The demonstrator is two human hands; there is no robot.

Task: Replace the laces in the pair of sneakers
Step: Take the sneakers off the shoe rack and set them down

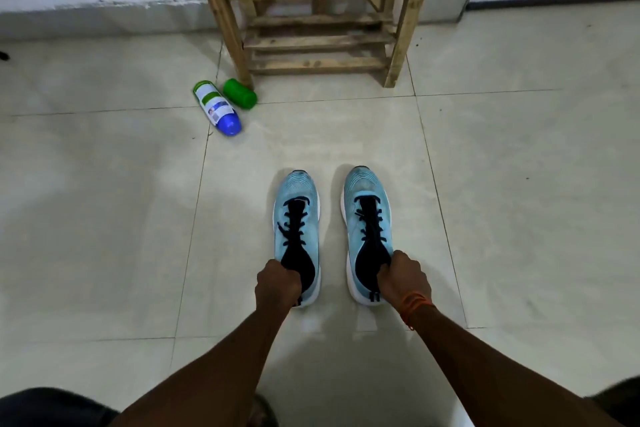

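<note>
Each of the hands grips a sneaker's collar by the heel: left hand [278, 282] on the left sneaker [297, 218], right hand [403, 276] on the right sneaker [367, 215], dark laces threaded; set them level before unlacing. Pale tiled floor [104, 201], wooden rack [318, 10], spray can [216, 107] lying nearby

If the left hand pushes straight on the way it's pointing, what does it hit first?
The left sneaker: the left hand grips its collar, so it would run into the black tongue and laces. Past that, probably the right sneaker, though depth is unclear.
</note>
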